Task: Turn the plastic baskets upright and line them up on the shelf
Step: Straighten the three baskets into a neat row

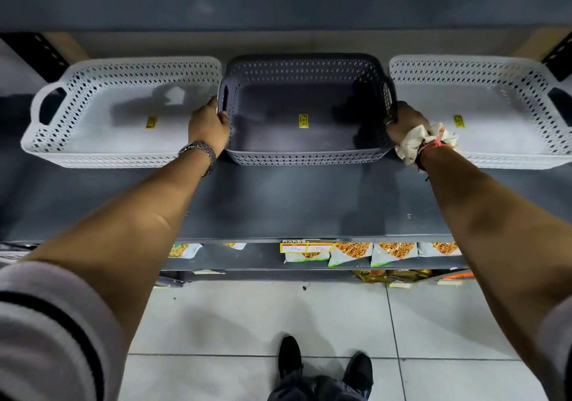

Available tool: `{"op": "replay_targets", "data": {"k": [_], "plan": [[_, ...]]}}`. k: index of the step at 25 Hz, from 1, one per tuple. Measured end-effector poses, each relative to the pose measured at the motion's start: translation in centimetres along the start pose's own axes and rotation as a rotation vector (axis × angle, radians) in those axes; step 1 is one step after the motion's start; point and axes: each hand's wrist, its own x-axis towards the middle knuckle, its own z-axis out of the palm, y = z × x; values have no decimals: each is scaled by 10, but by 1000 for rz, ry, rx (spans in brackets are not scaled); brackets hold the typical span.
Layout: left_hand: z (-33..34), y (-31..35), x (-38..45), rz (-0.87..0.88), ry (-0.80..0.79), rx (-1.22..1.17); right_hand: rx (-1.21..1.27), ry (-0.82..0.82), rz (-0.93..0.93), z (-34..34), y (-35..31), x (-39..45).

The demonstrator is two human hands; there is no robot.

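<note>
Already all three baskets sit upright in a row at the far side of the shelf [278, 202]: a white basket on the left [123, 112], the dark grey basket [306, 106] in the middle, and another white basket on the right [483, 112]. Each shows a small yellow sticker [303, 121] on its floor.

The left hand [208, 123] grips the grey basket's left end, fingers curled over the rim by the handle slot. The right hand [405, 122] is closed on its right end in the same way, with a cloth band [427, 143] bunched at that wrist and lying over the near-left corner of the right-hand white basket.

The gaps are tight. The grey basket's left end is just beside the left white basket, and the knuckles fill what little room there is. Any sideways shove to square the grey one could knock either neighbour askew and spoil the line. Drawing the right hand out carelessly might snag the band on the lattice wall and drag that white basket forward. The grey basket also appears to sit slightly nearer than its neighbours at the front edge, so a push back may be wanted; pushing with uneven force from the two hands would likely twist it instead of sliding it straight.
</note>
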Motion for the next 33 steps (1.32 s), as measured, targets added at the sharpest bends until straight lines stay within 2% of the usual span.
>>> {"op": "replay_targets", "data": {"k": [19, 33], "plan": [[-34, 3, -107, -38, -34, -20, 57, -98, 32, -7, 16, -93], [-42, 4, -128, -100, -39, -15, 45, -105, 69, -6, 17, -113]]}}
